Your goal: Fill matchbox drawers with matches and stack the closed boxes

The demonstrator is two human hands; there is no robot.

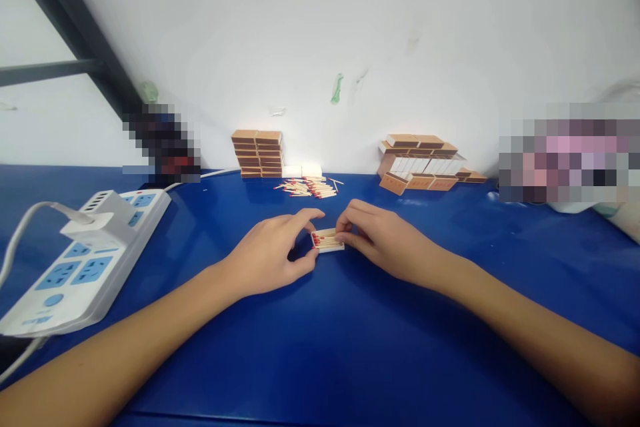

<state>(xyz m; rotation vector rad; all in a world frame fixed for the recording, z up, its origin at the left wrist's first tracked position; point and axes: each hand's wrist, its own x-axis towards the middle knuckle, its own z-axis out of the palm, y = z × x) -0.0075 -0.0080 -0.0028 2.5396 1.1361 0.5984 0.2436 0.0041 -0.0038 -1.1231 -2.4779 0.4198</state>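
A small white matchbox tray (329, 250) lies on the blue table between my hands, with red-headed matches (326, 241) in it, heads to the left. My left hand (275, 250) curves around the tray's left end. Its thumb touches the near left corner, another fingertip is by the far corner, and the index finger is raised above. My right hand (383, 237) has its thumb and fingers pinched together over the tray's right end, at the bare match ends. Whatever is between those fingertips is hidden.
Loose matches (310, 187) lie in a pile beyond the tray, with white trays (303, 171) behind. Stacked matchboxes (257, 155) stand back left, more matchboxes (420, 163) back right. A white power strip (95, 273) with a plugged-in adapter and cable occupies the left. The wall (320, 33) bounds the table (320, 347).
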